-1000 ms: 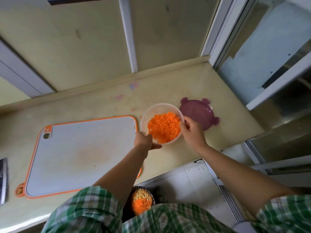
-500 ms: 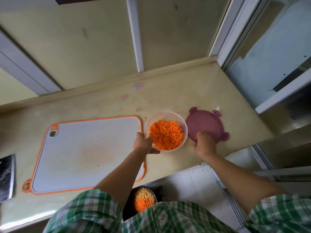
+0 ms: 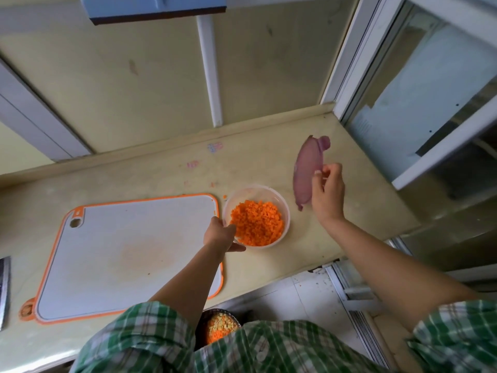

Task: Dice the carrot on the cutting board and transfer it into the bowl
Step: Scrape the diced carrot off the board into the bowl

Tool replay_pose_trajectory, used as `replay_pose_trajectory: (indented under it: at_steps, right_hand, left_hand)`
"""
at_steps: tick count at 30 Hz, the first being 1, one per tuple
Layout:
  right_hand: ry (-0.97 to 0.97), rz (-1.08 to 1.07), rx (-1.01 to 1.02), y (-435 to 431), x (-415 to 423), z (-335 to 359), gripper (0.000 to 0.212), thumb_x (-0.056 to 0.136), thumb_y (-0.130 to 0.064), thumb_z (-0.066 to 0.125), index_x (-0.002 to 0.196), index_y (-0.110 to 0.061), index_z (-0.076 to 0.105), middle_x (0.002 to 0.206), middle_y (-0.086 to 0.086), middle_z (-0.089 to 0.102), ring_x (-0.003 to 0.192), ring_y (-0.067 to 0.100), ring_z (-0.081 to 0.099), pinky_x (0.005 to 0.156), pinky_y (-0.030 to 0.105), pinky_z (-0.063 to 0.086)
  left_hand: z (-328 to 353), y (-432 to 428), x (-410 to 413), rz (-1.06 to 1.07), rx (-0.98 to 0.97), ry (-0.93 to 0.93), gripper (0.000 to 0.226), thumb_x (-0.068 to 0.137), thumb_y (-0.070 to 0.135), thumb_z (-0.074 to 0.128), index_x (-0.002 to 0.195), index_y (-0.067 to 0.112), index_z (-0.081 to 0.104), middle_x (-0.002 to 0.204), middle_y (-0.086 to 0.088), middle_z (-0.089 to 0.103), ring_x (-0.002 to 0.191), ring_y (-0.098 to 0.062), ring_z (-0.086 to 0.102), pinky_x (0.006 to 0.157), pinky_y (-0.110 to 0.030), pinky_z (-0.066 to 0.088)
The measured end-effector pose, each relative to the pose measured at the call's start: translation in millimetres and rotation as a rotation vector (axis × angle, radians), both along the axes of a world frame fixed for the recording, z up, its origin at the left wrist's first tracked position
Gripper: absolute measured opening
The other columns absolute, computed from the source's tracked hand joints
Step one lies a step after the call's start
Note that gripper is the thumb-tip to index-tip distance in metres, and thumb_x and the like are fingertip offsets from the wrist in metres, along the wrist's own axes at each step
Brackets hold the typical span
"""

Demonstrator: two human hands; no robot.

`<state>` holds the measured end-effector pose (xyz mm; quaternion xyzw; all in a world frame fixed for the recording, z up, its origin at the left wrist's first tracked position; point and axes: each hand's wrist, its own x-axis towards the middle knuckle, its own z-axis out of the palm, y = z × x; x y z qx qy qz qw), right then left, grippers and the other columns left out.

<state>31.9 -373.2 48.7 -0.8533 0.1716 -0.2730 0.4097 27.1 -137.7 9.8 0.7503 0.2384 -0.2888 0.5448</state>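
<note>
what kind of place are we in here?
Likely a home kitchen: worktop beside a window, orange-rimmed cutting board, clear bowl of diced carrot, purple container lid.

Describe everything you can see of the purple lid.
The purple lid is round, translucent, plastic-looking, with rounded tabs on its rim. It is held tilted nearly on edge above the counter, right of the clear bowl of diced carrot, apart from it. The right hand pinches its right edge with its fingers.
</note>
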Motion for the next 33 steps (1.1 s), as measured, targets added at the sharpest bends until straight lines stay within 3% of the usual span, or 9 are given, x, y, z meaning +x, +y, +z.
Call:
replay_pose_trajectory:
  at_steps: [5, 7, 10, 12, 16, 19, 22, 28, 33]
  right_hand:
    - [-0.052, -0.087, 0.42, 16, 16, 24, 0.011, 0.098, -0.009, 0.044, 0.105, -0.004, 0.05, 0.088, -0.003, 0.052, 0.074, 0.0, 0.048, 0.065, 0.008, 0.038]
    - [0.015, -0.066, 0.531, 22, 18, 15, 0.009, 0.097, -0.009, 0.045, 0.101, -0.006, 0.052, 0.085, -0.003, 0.054, 0.073, 0.002, 0.05, 0.068, 0.015, 0.041]
    - [0.238, 0.064, 0.842, 35, 15, -11, 0.016, 0.097, -0.01, 0.045, 0.085, -0.016, 0.053, 0.08, 0.012, 0.06, 0.065, 0.019, 0.056, 0.059, 0.026, 0.047]
    - [0.408, 0.126, 0.781, 37, 9, -31, 0.018, 0.097, -0.012, 0.048, 0.081, -0.016, 0.055, 0.081, 0.01, 0.06, 0.067, 0.02, 0.056, 0.054, 0.023, 0.046]
    - [0.464, 0.177, 0.515, 38, -1, -49, 0.013, 0.094, -0.015, 0.053, 0.083, -0.016, 0.061, 0.084, 0.006, 0.061, 0.083, 0.023, 0.056, 0.076, 0.036, 0.047]
    - [0.44, 0.151, 0.223, 42, -3, -42, 0.012, 0.091, -0.017, 0.056, 0.089, -0.008, 0.063, 0.082, 0.005, 0.063, 0.077, 0.019, 0.055, 0.066, 0.027, 0.037]
    - [0.44, 0.1, 0.105, 40, -4, -40, 0.017, 0.087, -0.024, 0.064, 0.09, -0.008, 0.064, 0.084, 0.004, 0.064, 0.076, 0.017, 0.055, 0.068, 0.027, 0.04]
    - [0.501, 0.11, 0.273, 24, -11, -53, 0.019, 0.083, -0.02, 0.071, 0.098, -0.007, 0.066, 0.089, 0.004, 0.066, 0.082, 0.02, 0.062, 0.08, 0.034, 0.051]
    - [0.49, 0.16, 0.366, 16, -13, -49, 0.013, 0.081, -0.013, 0.074, 0.091, -0.009, 0.069, 0.081, 0.004, 0.067, 0.077, 0.019, 0.062, 0.072, 0.031, 0.052]
  left_hand:
    - [0, 9, 0, 0.0, -0.012, -0.029, 0.029, 0.094, 0.027, 0.055, 0.115, 0.007, 0.05, 0.101, -0.013, 0.063, 0.065, -0.035, 0.071, 0.085, -0.046, 0.057]
    - [0, 15, 1, 0.055, -0.046, -0.042, 0.043, 0.098, 0.04, 0.044, 0.113, 0.002, 0.056, 0.101, -0.017, 0.065, 0.065, -0.035, 0.071, 0.083, -0.047, 0.057]
    - [2, 20, 1, 0.194, -0.109, -0.05, 0.063, 0.1, 0.051, 0.026, 0.109, -0.001, 0.059, 0.101, -0.023, 0.063, 0.072, -0.038, 0.068, 0.063, -0.04, 0.059]
    - [5, 20, 1, 0.253, -0.166, -0.085, 0.068, 0.1, 0.054, 0.022, 0.105, -0.002, 0.06, 0.093, -0.021, 0.061, 0.072, -0.035, 0.065, 0.056, -0.034, 0.055]
    - [5, 18, 2, 0.215, -0.183, -0.124, 0.047, 0.095, 0.048, 0.051, 0.098, 0.002, 0.062, 0.08, -0.012, 0.059, 0.062, -0.022, 0.06, 0.062, -0.037, 0.059]
    - [-5, 16, 4, 0.185, -0.08, -0.141, 0.035, 0.089, 0.027, 0.067, 0.107, -0.003, 0.06, 0.08, -0.012, 0.059, 0.061, -0.022, 0.058, 0.066, -0.04, 0.06]
    - [-9, 12, 4, 0.142, 0.049, -0.171, 0.034, 0.084, 0.026, 0.072, 0.106, 0.003, 0.06, 0.069, -0.007, 0.062, 0.055, -0.023, 0.058, 0.077, -0.047, 0.058]
    - [-8, 9, 7, 0.104, 0.088, -0.167, 0.037, 0.08, 0.032, 0.077, 0.101, 0.01, 0.056, 0.068, -0.003, 0.06, 0.05, -0.019, 0.058, 0.078, -0.046, 0.059]
    - [-9, 13, 5, 0.133, 0.017, -0.155, 0.046, 0.075, 0.036, 0.081, 0.101, 0.005, 0.059, 0.072, -0.006, 0.061, 0.05, -0.021, 0.061, 0.074, -0.048, 0.06]
